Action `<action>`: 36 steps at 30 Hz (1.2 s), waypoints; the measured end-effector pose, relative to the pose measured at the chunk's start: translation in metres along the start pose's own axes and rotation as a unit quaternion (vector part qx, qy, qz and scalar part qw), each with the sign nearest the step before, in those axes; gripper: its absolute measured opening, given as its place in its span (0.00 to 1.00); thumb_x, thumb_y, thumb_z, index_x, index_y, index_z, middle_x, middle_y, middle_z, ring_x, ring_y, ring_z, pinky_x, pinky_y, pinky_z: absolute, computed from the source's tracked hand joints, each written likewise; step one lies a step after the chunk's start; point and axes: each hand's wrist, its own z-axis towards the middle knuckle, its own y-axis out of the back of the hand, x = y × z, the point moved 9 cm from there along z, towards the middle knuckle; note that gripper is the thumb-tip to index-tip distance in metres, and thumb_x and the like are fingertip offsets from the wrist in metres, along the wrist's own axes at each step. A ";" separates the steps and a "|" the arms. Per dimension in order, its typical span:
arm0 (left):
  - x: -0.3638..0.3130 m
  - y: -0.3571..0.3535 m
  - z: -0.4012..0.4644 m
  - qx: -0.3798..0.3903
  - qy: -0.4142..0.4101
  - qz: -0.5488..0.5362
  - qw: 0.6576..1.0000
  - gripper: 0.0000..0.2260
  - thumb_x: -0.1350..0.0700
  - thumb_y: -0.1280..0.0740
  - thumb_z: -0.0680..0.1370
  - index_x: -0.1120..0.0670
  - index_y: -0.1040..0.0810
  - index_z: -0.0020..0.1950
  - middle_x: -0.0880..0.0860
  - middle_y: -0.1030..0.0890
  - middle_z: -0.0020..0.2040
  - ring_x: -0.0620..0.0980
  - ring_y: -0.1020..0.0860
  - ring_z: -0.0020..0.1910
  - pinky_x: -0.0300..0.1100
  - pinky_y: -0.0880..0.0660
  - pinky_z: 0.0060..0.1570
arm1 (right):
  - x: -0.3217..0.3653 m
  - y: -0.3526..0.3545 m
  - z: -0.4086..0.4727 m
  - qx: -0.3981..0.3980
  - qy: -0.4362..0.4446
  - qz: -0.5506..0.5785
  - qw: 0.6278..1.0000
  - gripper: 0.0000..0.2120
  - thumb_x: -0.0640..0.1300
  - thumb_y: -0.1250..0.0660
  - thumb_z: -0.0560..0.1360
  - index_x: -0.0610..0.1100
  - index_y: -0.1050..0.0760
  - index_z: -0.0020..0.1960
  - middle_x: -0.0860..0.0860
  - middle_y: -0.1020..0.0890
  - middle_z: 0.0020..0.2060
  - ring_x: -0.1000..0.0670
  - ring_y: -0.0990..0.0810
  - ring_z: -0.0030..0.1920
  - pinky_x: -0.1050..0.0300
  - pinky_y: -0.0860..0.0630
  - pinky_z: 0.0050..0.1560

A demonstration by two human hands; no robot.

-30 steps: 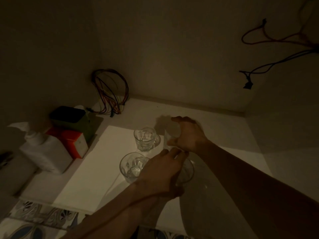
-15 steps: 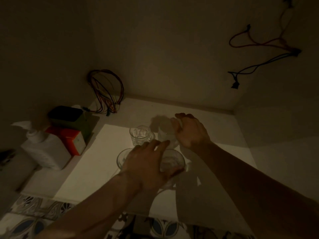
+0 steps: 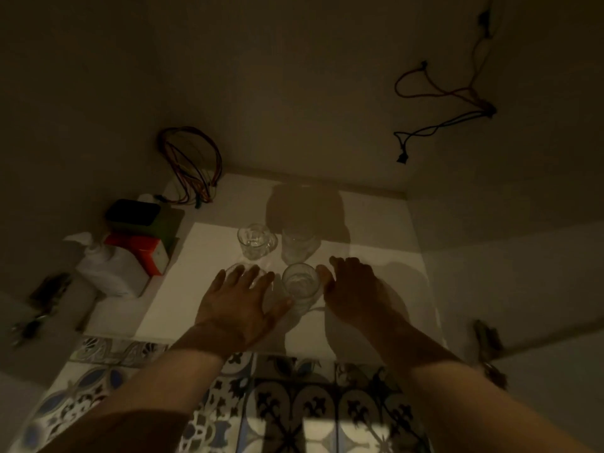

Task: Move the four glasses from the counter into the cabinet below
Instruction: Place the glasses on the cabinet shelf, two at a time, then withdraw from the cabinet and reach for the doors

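Note:
Four clear glasses stand in a dim cabinet on a white shelf. The back-left glass and back-right glass stand side by side. In front of them is the front-right glass. The front-left glass is mostly hidden under my fingers. My left hand hovers over it with fingers spread, the thumb close to the front-right glass. My right hand lies open just right of the front-right glass, its thumb beside the rim.
At the left of the shelf stand a white pump bottle, an orange box and a dark box. Coiled wires lean in the back corner. A cable hangs on the right wall. Patterned floor tiles lie below.
My right hand has let go of the back-right glass and drawn back toward me. My left hand has come off the front-right glass and shifted left. The view has pulled back, showing floor tiles.

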 end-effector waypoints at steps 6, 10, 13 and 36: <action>-0.013 0.026 -0.069 0.105 0.006 0.015 0.994 0.35 0.28 0.60 0.76 0.40 0.56 0.80 0.46 0.56 0.82 0.50 0.58 0.80 0.52 0.60 0.77 | 0.007 0.033 -0.079 0.066 0.000 -0.031 0.997 0.30 0.63 0.56 0.82 0.50 0.42 0.79 0.43 0.37 0.77 0.39 0.41 0.76 0.43 0.40 0.74; -0.035 0.070 -0.118 0.159 -0.002 0.025 0.987 0.36 0.27 0.60 0.76 0.41 0.57 0.81 0.46 0.55 0.82 0.50 0.56 0.80 0.52 0.59 0.77 | 0.024 0.080 -0.134 0.131 -0.017 -0.016 0.991 0.29 0.63 0.55 0.82 0.52 0.44 0.80 0.45 0.42 0.80 0.40 0.45 0.79 0.42 0.45 0.76; -0.050 0.114 -0.153 0.172 -0.008 0.019 0.985 0.37 0.27 0.61 0.75 0.42 0.53 0.81 0.48 0.52 0.82 0.51 0.54 0.80 0.53 0.56 0.77 | 0.039 0.126 -0.176 0.161 -0.024 -0.030 0.986 0.28 0.61 0.53 0.82 0.50 0.37 0.76 0.44 0.33 0.75 0.40 0.36 0.74 0.43 0.37 0.72; -0.134 0.199 -0.405 0.124 -0.035 0.004 0.992 0.32 0.33 0.55 0.80 0.46 0.47 0.81 0.52 0.42 0.81 0.53 0.43 0.78 0.51 0.47 0.75 | 0.054 0.246 -0.442 0.103 -0.002 0.011 0.995 0.29 0.61 0.55 0.83 0.46 0.39 0.77 0.41 0.34 0.74 0.39 0.39 0.75 0.42 0.40 0.74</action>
